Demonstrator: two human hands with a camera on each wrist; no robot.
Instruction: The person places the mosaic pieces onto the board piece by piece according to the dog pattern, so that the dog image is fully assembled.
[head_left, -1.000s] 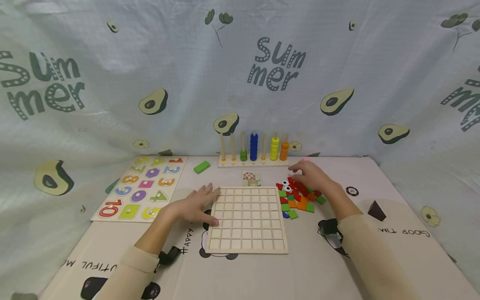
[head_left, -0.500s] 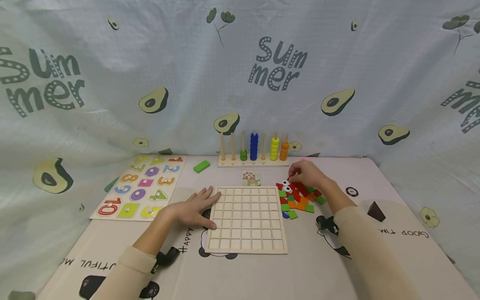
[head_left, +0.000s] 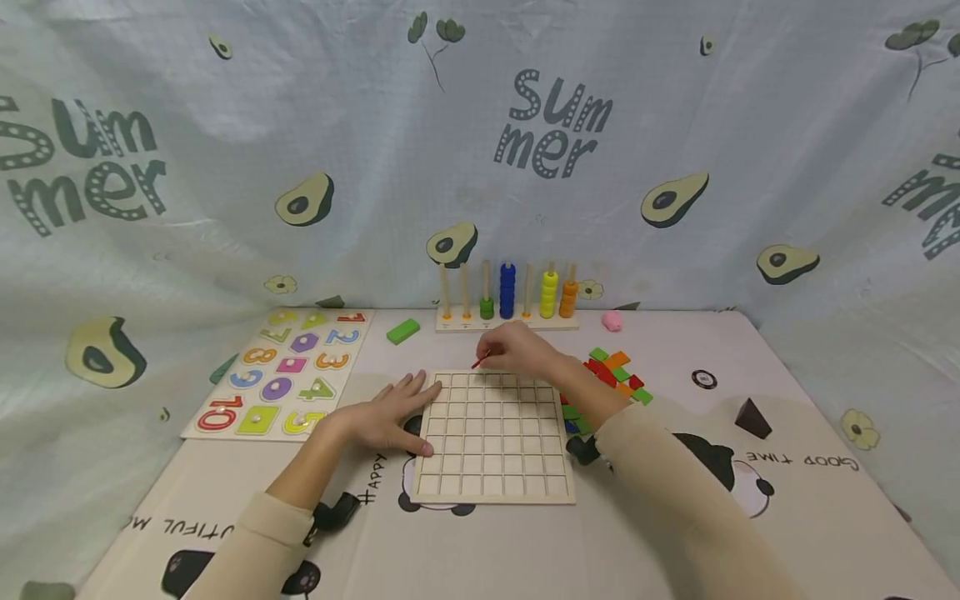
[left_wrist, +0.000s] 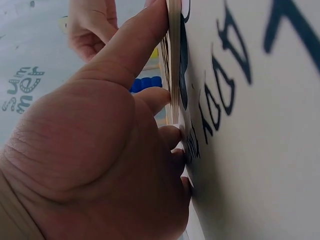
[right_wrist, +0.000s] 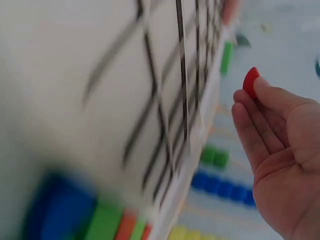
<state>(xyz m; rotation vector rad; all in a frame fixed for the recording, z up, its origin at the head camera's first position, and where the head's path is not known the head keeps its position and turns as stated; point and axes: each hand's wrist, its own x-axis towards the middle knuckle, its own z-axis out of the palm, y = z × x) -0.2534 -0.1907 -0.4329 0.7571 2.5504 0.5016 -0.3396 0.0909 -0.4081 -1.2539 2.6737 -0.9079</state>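
Note:
A wooden grid board [head_left: 495, 442] with bare square cells lies at the middle of the table. My left hand [head_left: 386, 419] rests at its left edge, fingers spread, with the thumb on the rim. My right hand [head_left: 517, 348] is over the board's far edge and pinches a small red piece [right_wrist: 251, 82] with a curved edge between thumb and fingertips. Loose red, green and orange pieces [head_left: 617, 372] lie at the board's right side, partly hidden by the right forearm in the head view.
Behind the board stands a bead abacus [head_left: 507, 325]. A number puzzle board [head_left: 300, 387] lies at the left, a green block [head_left: 403, 331] near it. Farther right are a pink figure [head_left: 612, 321], a round black-and-white disc [head_left: 704, 379] and a dark wedge-shaped block [head_left: 753, 419].
My right hand has moved left from the pile of pieces to above the board's far edge, carrying the red piece. The left hand has stayed at the board's left edge.

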